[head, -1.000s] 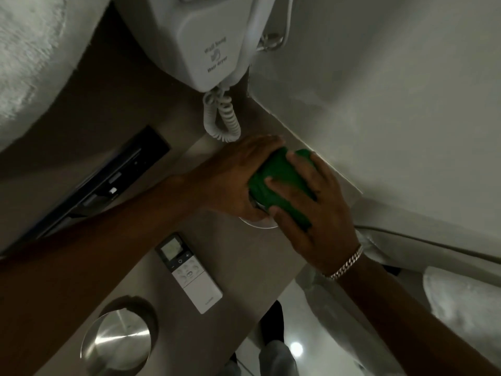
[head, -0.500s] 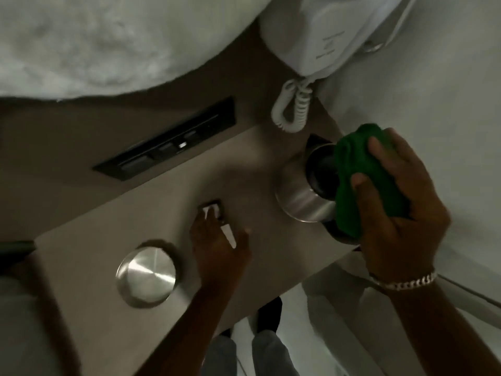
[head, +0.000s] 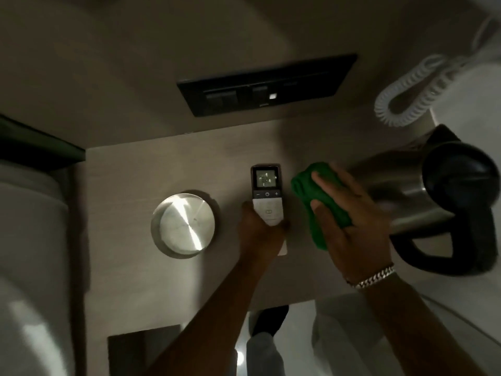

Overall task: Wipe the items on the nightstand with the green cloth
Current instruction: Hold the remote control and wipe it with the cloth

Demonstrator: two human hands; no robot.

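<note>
My left hand (head: 261, 232) grips the lower end of a white remote control (head: 266, 194) with a lit screen, held at the middle of the wooden nightstand (head: 130, 267). My right hand (head: 352, 229) holds the bunched green cloth (head: 320, 196) just right of the remote, not touching it. A steel kettle (head: 406, 191) with a black lid and handle stands at the right, behind my right hand. A round steel lid (head: 183, 225) lies left of the remote.
A black switch panel (head: 267, 84) sits in the wall behind the nightstand. A white coiled cord (head: 406, 96) hangs at the upper right. White bedding (head: 29, 240) lies to the left. Floor and my foot (head: 268, 318) show below the front edge.
My left hand left the kettle, reached for the remote and now grips it. My right hand carried the green cloth off the kettle, leftwards to beside the remote.
</note>
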